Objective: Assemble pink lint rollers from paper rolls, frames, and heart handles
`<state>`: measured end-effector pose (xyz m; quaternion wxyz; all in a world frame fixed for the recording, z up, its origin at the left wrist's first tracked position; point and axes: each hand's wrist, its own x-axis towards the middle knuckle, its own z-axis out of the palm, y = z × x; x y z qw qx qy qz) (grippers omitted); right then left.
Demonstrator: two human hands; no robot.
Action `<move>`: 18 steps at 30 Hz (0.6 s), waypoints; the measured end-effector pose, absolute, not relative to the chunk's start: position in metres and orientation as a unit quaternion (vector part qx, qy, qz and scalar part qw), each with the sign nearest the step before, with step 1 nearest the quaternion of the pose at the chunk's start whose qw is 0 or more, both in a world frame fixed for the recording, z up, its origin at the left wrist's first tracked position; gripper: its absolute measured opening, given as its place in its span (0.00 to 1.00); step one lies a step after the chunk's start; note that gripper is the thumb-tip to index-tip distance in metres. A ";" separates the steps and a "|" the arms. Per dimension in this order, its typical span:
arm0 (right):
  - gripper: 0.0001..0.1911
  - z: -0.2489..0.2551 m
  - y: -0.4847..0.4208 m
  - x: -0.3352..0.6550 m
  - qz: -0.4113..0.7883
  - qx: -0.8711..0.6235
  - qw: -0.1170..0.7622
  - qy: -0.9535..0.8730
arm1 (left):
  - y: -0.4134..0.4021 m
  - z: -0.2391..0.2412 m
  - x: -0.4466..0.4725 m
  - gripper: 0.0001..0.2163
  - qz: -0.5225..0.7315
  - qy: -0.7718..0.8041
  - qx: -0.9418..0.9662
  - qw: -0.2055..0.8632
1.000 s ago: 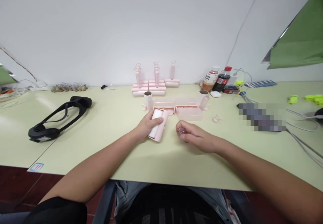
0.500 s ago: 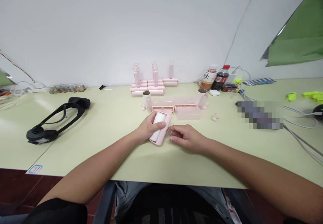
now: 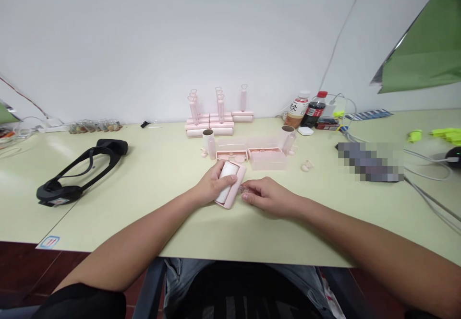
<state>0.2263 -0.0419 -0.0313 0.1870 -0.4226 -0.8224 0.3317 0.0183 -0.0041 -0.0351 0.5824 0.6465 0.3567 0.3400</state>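
My left hand (image 3: 212,184) is closed around a pink lint roller head (image 3: 236,192) with a white sticky roll (image 3: 224,195). The thumb presses across the roll, and the head lies tilted above the table. At its right side, my right hand (image 3: 272,197) pinches a small clear, pinkish handle (image 3: 243,190), mostly hidden by the fingers. The handle's tip is close to the roller's edge; whether they touch I cannot tell. Just beyond stand two open pink boxes (image 3: 268,161) holding small pink parts, between white rolls with dark cores (image 3: 206,142).
Several finished lint rollers (image 3: 209,129) stand upright by the wall. Two drink bottles (image 3: 297,110) and a white case (image 3: 305,131) are at back right. A black headset (image 3: 82,170) lies left; a blurred dark object (image 3: 370,163) and cables lie right. Small pink parts (image 3: 307,166) lie loose.
My right hand's fingers have shifted slightly on the handle, so less of it shows. The roller head has turned a little in my left hand, staying in nearly the same place.
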 end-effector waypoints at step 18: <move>0.15 -0.035 -0.040 0.222 0.304 -0.442 0.189 -0.823 | -0.014 -0.040 0.027 0.17 0.359 0.413 0.697 0.463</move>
